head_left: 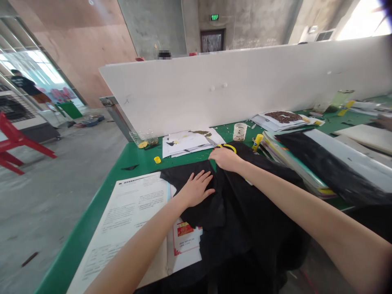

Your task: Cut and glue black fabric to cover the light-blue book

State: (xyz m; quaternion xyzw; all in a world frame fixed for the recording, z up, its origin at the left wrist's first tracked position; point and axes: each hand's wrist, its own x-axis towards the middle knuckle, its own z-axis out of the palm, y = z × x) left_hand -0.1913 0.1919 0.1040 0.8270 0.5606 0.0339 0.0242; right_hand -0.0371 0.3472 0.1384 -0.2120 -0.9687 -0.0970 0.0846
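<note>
Scissors (220,145): at the right hand (227,159), against or just past its curled fingers. Long axis runs obliquely: blades point out beyond these fingers and to their left, yellow handle bows over the knuckles. Key relation, as I judge it: the right hand is clearly the nearer; the left lies lower and to the side. I cannot tell from my remote view whether the right fingers grip the handle, the material or both.

Left hand (196,192): fingers released, spread palm-down on thin black material (210,212), which also runs beneath the right forearm.

Outward: printed pages (128,208) left of the left fingers; yellow cap (157,160) beyond them, leftward. White papers (183,143) lie past both hands, clear cup (239,132) beyond the right, glue stick (257,142) to its right. Green bench (92,216) carries all.
</note>
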